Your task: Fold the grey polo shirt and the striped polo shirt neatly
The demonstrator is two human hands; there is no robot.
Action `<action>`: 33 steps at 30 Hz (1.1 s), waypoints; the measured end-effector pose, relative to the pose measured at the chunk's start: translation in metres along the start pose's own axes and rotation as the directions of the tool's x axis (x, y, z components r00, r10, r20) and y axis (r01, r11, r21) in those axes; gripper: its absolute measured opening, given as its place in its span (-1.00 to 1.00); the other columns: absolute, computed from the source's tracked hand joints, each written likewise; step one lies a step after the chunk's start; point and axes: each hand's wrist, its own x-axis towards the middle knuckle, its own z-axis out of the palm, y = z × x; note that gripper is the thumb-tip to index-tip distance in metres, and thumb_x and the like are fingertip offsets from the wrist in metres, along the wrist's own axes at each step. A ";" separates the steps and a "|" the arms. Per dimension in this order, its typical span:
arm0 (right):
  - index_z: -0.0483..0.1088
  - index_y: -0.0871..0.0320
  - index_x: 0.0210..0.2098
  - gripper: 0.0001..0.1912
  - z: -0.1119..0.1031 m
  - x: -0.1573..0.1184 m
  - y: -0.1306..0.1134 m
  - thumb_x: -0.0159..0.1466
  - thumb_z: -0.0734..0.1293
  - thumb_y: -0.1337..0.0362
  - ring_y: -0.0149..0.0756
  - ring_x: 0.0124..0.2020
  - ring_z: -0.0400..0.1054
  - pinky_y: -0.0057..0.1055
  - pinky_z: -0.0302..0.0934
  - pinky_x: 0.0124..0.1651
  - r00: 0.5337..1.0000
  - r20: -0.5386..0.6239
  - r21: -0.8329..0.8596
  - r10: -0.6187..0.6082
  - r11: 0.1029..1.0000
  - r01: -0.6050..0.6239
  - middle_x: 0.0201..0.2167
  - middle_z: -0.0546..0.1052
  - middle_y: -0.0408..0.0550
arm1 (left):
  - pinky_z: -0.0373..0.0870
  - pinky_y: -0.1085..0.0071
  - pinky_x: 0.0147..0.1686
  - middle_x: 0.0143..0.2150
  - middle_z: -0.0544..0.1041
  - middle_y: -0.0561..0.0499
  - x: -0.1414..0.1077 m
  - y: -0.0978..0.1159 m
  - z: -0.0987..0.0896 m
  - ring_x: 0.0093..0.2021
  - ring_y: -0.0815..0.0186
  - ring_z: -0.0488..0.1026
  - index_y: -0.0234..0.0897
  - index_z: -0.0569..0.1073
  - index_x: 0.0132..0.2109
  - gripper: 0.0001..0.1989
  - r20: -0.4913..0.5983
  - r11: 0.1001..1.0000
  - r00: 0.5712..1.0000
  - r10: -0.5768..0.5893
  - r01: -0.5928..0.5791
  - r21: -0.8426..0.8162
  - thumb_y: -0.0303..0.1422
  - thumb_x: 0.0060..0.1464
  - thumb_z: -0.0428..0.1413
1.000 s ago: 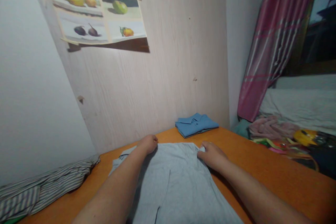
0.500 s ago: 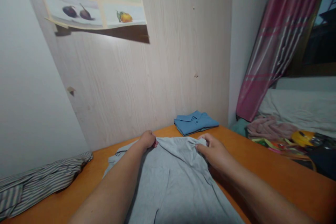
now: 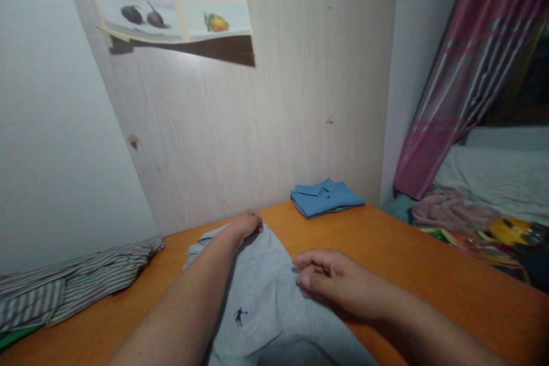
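Observation:
A light grey garment point(image 3: 261, 283) lies on the orange tabletop in front of me, its right part turned over toward the left. A small dark player figure is printed on its upper face, and its kind is hard to tell. At the far edge, my left hand point(image 3: 249, 226) is closed on the cloth, pinching a corner. My right hand point(image 3: 328, 280) is beside the garment's right edge, its fingers loosely bent with a gap at the thumb. Its fingertips touch or nearly touch the cloth. My left forearm hides part of the garment's left side.
A folded blue collared shirt point(image 3: 328, 198) rests at the back of the orange table point(image 3: 407, 263). A striped garment point(image 3: 86, 283) is along the left wall, with something green under it. To the right are a pink curtain point(image 3: 454, 86) and a pink cloth point(image 3: 454, 211).
My right hand has let go of the garment's far right corner and come nearer. That side of the cloth has turned over leftward, and the printed figure now shows. My left hand keeps its grip.

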 end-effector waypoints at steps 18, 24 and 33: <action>0.40 0.25 -0.01 -0.64 -0.020 -0.008 -0.044 0.23 0.35 0.24 -0.34 -0.42 0.40 -0.45 0.22 -0.36 0.981 -0.148 -0.334 -0.123 0.940 0.067 -0.41 0.51 -0.09 | 0.28 0.42 -0.34 -0.32 0.55 0.00 -0.177 0.051 -0.016 -0.33 0.26 0.44 -0.26 0.52 -0.22 -0.67 0.190 0.835 0.938 0.291 -0.346 0.427 -0.09 0.11 0.07; 0.41 0.20 -0.21 -0.79 -0.029 -0.085 -0.060 0.26 0.32 0.18 -0.40 -0.43 0.37 -0.47 0.24 -0.35 0.960 -0.178 -0.377 -0.217 0.916 0.137 -0.41 0.48 -0.12 | 0.36 0.36 -0.18 -0.08 0.59 -0.11 -0.210 0.064 0.003 -0.17 0.18 0.52 -0.26 0.50 -0.01 -0.57 0.242 0.709 0.928 0.283 -0.372 0.599 -0.08 0.08 0.11; 0.31 0.15 -0.39 -0.64 -0.006 -0.242 -0.003 0.33 0.26 -0.02 -0.39 -0.50 0.29 -0.45 0.15 -0.40 0.917 -0.399 -0.159 -0.005 0.985 -0.064 -0.53 0.42 -0.18 | 0.39 0.28 -0.16 0.08 0.48 -0.18 -0.239 0.074 0.027 -0.03 0.09 0.51 -0.21 0.41 0.12 -0.57 0.193 0.438 0.945 0.263 -0.295 0.850 -0.35 0.08 0.06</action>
